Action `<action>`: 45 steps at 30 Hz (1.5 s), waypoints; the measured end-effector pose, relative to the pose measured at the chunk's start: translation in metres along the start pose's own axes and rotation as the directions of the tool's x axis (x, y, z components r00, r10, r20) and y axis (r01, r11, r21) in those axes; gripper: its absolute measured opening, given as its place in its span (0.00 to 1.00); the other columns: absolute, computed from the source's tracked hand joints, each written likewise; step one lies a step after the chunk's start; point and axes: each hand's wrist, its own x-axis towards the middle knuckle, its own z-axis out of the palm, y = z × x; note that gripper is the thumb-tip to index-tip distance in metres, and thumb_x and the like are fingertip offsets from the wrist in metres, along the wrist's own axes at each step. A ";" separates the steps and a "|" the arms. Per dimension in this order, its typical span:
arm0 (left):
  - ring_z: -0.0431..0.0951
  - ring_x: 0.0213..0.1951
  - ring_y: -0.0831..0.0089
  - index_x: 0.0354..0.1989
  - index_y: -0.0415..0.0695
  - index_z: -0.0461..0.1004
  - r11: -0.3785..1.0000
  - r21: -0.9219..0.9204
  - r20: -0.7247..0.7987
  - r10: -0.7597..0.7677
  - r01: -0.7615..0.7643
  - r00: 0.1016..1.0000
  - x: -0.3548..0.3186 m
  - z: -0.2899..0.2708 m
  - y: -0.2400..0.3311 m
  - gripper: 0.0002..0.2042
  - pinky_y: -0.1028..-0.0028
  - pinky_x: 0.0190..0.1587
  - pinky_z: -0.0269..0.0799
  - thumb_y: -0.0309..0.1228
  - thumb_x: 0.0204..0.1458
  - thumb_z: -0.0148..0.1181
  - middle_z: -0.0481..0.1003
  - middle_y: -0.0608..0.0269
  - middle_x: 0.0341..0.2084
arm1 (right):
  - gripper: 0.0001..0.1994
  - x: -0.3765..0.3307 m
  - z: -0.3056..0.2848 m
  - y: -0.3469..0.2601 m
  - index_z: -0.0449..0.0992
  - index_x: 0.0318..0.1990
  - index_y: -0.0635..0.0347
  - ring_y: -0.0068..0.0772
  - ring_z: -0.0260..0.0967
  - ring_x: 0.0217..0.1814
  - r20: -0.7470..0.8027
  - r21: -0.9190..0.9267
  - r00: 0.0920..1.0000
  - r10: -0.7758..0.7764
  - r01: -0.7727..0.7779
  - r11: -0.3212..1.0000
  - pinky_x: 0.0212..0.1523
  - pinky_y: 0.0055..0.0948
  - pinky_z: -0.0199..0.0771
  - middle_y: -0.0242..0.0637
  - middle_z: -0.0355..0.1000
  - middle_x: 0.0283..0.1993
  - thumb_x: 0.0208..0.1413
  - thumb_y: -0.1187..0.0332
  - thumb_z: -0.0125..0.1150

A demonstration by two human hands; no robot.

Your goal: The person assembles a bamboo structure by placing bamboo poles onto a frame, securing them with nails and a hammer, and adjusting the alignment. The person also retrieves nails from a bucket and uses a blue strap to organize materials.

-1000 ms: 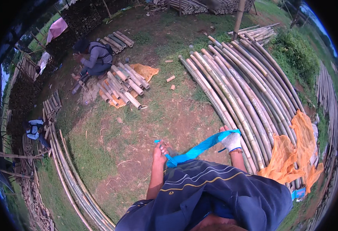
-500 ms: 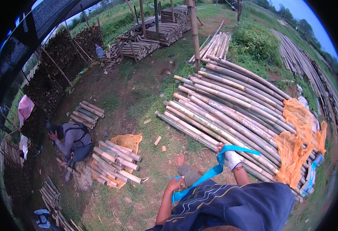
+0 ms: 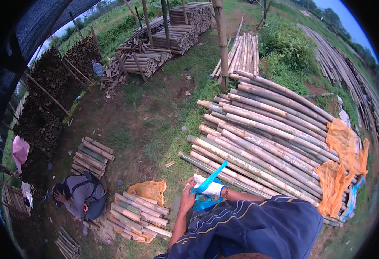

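Observation:
In front of my body both hands meet around a bright blue strip (image 3: 211,178) of thin, limp material. One end of it sticks up to the right, and a crumpled part hangs below the hands. My left hand (image 3: 187,197), bare, is closed on the strip at the left side. Beside it, touching, my right hand (image 3: 214,186) in a white glove with a blue cuff is closed on the strip too; its fingers are partly hidden behind the blue material. Just beyond the hands lies a wide row of long bamboo poles (image 3: 258,139).
Orange netting (image 3: 330,183) drapes over the poles' right ends. Short bamboo pieces (image 3: 138,211) lie at the left on more orange netting (image 3: 148,190). A person (image 3: 85,194) crouches further left. An upright post (image 3: 222,47) stands behind the poles, with stacked bamboo (image 3: 178,36) beyond.
My right hand has moved left from the poles to meet my left hand. The stretched blue strip is now bunched between them. The view has shifted slightly.

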 end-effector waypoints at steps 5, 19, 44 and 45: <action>0.76 0.59 0.65 0.64 0.38 0.72 0.929 -0.371 0.085 0.038 -0.003 0.996 0.137 -0.075 -0.002 0.19 0.67 0.64 0.69 0.30 0.68 0.46 0.78 0.53 0.56 | 0.26 0.106 -0.045 0.015 0.72 0.60 0.63 0.29 0.74 0.52 -0.005 0.424 0.995 -0.103 0.095 0.901 0.54 0.36 0.75 0.41 0.75 0.46 0.61 0.56 0.67; 0.82 0.39 0.49 0.40 0.42 0.79 0.882 0.454 0.347 -0.047 -0.124 0.937 0.532 -0.360 0.110 0.16 0.55 0.42 0.72 0.43 0.61 0.55 0.81 0.47 0.34 | 0.10 0.482 -0.243 -0.087 0.72 0.47 0.55 0.43 0.76 0.54 -0.629 0.754 0.696 0.347 0.437 0.491 0.60 0.45 0.73 0.42 0.75 0.48 0.72 0.59 0.57; 0.75 0.63 0.59 0.71 0.40 0.62 0.915 -0.316 0.518 0.389 -0.253 0.762 1.244 -0.401 0.417 0.31 0.61 0.62 0.71 0.37 0.62 0.64 0.73 0.46 0.62 | 0.17 0.991 -0.775 -0.114 0.74 0.57 0.57 0.35 0.66 0.66 -0.746 0.180 0.661 0.075 0.092 0.979 0.67 0.40 0.67 0.37 0.71 0.60 0.77 0.56 0.46; 0.76 0.61 0.61 0.71 0.39 0.61 0.894 -0.277 0.523 0.447 -0.351 0.726 1.276 -0.401 0.430 0.29 0.62 0.61 0.72 0.37 0.66 0.60 0.72 0.49 0.61 | 0.16 1.010 -0.794 -0.119 0.74 0.57 0.57 0.36 0.65 0.66 -0.753 0.057 0.657 0.018 0.038 0.998 0.67 0.41 0.66 0.37 0.70 0.60 0.76 0.57 0.47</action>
